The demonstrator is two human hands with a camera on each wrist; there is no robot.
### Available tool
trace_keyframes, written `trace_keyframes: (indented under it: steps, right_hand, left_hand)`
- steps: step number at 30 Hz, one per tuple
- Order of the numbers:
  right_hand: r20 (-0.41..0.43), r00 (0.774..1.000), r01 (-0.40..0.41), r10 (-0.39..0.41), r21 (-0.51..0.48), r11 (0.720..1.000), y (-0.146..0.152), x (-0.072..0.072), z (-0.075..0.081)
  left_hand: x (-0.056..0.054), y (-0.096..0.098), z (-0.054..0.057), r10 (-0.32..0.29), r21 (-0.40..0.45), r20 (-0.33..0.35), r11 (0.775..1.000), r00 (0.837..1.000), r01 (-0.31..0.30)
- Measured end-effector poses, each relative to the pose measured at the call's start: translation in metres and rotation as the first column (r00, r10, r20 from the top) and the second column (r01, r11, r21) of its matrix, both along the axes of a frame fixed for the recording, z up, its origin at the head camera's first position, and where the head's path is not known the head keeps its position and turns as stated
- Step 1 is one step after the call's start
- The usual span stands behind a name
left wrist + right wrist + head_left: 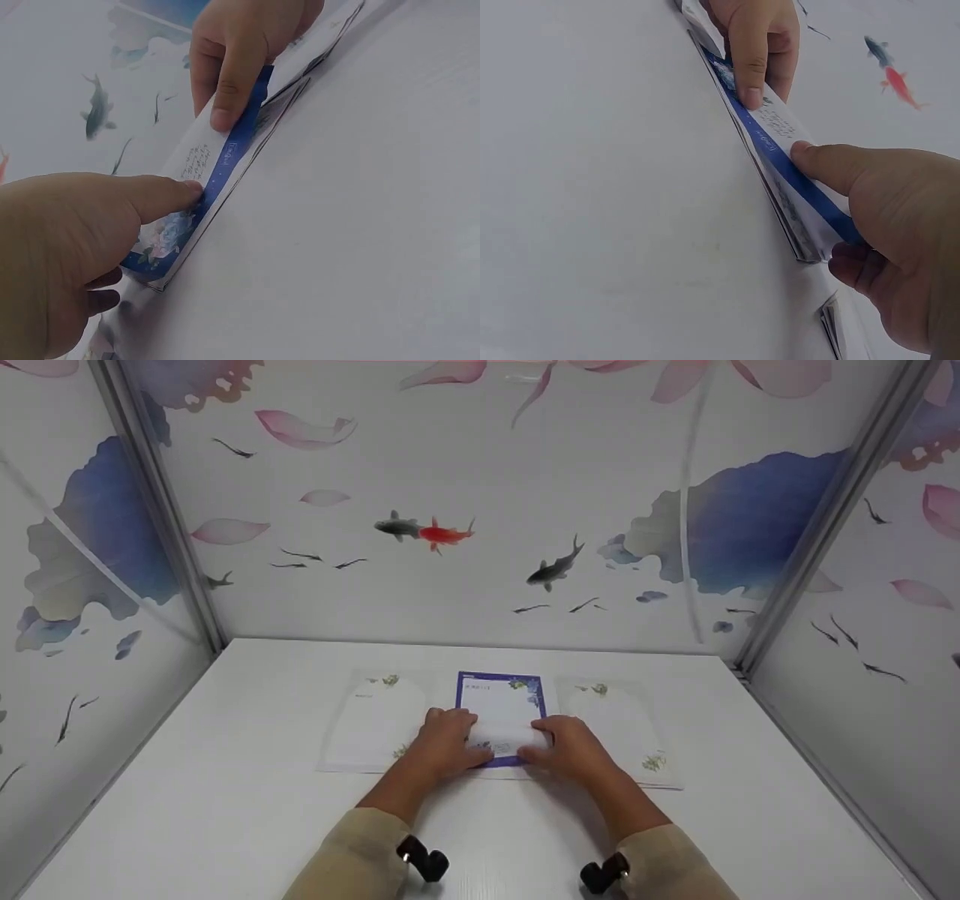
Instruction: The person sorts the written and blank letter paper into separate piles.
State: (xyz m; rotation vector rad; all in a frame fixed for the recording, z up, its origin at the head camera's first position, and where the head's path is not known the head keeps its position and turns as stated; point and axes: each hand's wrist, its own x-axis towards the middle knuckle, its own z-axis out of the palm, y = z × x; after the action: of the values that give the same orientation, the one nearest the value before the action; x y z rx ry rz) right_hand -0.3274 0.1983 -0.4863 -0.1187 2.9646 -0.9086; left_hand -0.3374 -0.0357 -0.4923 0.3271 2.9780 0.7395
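Note:
A blue-bordered sheet of letter paper [499, 709] with printed flowers lies at the table's middle, its near edge raised off the paper beneath. My left hand [446, 742] pinches its left side, the thumb [176, 195] on top near the flowered corner. On the opposite side my right hand [568, 746] pinches the sheet, thumb [821, 161] on top and fingers curled under the edge. Below the sheet shows more paper [799, 217] with dark print, forming a thin pile. Some fingertips are hidden under the sheet.
Pale floral paper lies on both sides: a left pile [364, 735] and a right pile [615, 727], close to the hands. The white table [187, 780] is enclosed by printed panels [480, 615] at the back and sides, with metal posts [180, 532] at the corners.

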Motion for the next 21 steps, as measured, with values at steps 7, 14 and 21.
trace_keyframes:
  steps: [7,14,21]
  right_hand:
    - [0.037,0.996,0.078,-0.076,-0.065,0.995,-0.0038,0.0029,-0.0001]
    - [0.081,0.974,0.224,-0.212,-0.176,0.959,-0.0057,0.003,0.002]
    - [0.088,0.958,0.287,-0.273,-0.242,0.927,-0.0027,-0.0004,0.0007]
  left_hand:
    - [0.0024,-0.0002,0.0008,0.022,0.047,0.015,0.999,1.0,-0.023]
    - [0.0001,0.001,0.001,0.164,0.306,0.004,0.939,0.986,-0.157]
    - [-0.0015,0.0014,0.0034,0.256,0.385,0.061,0.886,0.965,-0.259]
